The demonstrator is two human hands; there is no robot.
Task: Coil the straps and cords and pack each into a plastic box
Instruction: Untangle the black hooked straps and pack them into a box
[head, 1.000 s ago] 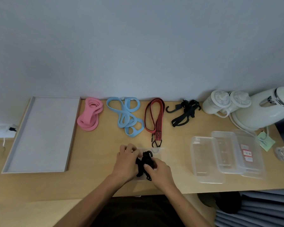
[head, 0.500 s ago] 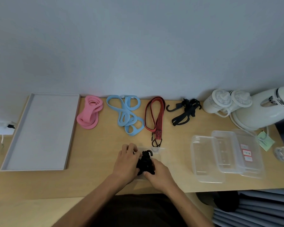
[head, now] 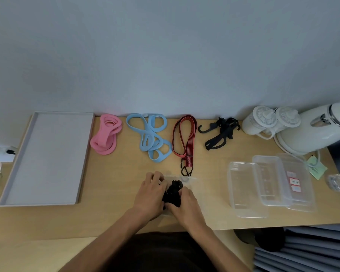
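Both hands press a bundled black cord into a clear plastic box at the near middle of the table.

The left hand has its fingers curled around the left side of the bundle, and the right hand grips it from the right and from below, so the cord sits tight between the two hands. One hook end stands out at the top of the bundle. The box is mostly hidden under the hands, and only its far edge shows. Just behind it lies a red and black bungee cord. To the left of that cord are blue straps and a pink strap, and to its right a black strap with hooks. A stack of clear boxes stands on the right side of the table, and a grey tray lies on the left. A white kettle stands at the far right corner.
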